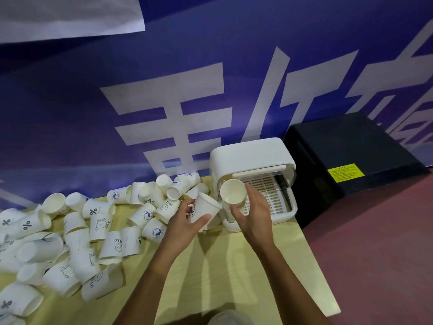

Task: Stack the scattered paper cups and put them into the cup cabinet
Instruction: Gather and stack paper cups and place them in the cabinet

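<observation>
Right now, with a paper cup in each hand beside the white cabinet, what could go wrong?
The white paper cup with a blue logo in the left hand is tilted, while the second white paper cup in the right hand faces mouth up; nesting them askew could crumple a rim. The white plastic cup cabinet stands near the yellow table's right edge; a hard push might slide it off.
</observation>
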A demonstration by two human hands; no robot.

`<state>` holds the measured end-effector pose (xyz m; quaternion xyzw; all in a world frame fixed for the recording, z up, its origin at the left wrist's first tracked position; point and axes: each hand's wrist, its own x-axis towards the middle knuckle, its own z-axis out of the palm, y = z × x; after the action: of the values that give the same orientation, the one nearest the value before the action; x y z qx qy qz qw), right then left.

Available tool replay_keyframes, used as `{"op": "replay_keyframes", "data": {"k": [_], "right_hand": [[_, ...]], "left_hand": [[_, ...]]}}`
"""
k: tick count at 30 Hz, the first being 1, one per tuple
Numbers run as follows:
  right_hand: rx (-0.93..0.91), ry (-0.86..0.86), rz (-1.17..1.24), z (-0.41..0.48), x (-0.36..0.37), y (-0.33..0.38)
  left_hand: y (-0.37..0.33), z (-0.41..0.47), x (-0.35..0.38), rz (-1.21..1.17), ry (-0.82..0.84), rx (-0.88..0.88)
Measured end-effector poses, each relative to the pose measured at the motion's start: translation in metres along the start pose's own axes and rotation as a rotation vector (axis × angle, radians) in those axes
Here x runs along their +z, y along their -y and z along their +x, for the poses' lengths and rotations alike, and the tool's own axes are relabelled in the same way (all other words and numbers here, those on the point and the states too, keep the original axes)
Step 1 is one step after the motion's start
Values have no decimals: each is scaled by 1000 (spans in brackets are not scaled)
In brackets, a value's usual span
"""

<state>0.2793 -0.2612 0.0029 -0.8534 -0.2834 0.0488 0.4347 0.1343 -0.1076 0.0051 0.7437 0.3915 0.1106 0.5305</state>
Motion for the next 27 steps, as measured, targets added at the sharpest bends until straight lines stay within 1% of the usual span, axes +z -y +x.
{"op": "replay_keyframes", "data": {"k": [3,7,9,10,13,16,17,22,25,27], "right_hand": [[13,48,-43,0,0,0],[89,204,-107,4,-1,-5],[83,230,-130,6,-1,-6],[80,216,-122,6,-2,-6],[28,150,-30,3,-5,-3],[-59,171,29,-2,-6,0],[-57,184,69,-4,-4,3],[152,223,381,-13,2,17],[166,242,457,-13,3,22],[173,201,487,-10,2,24]], "left_hand": [[-2,0,-1,-17,9,2],[-5,-3,-1,-5,29,5],[-6,-3,-1,-7,35,1],[-7,-3,-2,-6,39,0],[-12,-3,-2,-11,45,1],[-17,-2,-1,-30,51,3],[-20,-2,0,-38,51,7],[-28,-4,4,-125,83,45],[-33,-6,7,-160,131,85],[-36,-5,10,-155,148,90]]}}
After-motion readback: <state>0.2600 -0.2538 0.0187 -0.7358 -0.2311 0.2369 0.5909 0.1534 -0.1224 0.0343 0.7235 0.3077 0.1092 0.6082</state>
